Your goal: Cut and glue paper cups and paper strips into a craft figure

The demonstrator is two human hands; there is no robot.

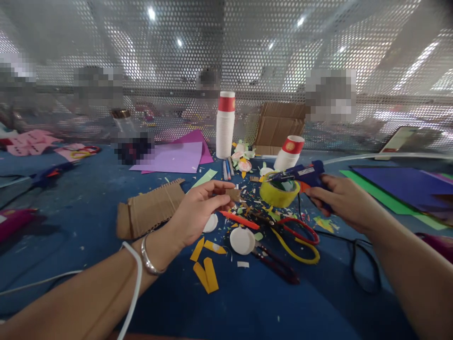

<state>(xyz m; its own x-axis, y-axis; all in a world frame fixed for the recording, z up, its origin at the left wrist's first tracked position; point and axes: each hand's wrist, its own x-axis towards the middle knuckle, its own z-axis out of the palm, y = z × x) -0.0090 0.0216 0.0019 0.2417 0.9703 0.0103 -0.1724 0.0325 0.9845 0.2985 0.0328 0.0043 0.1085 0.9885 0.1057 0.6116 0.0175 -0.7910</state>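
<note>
Head view, facing forward, down, table [247,307] close

In front of you, a perforated metal screen [247,61] spans the whole width behind the bench [247,316], its grey surface dotted with small round holes. A horizontal rail [170,94] crosses it, and a vertical seam [222,28] runs near the middle. White light spots [151,13] gleam high up, with a long bright streak [421,66] at your right; you cannot tell whether they shine through or reflect. Your bench top is deep blue, with soft shadows on its near right part.
</note>
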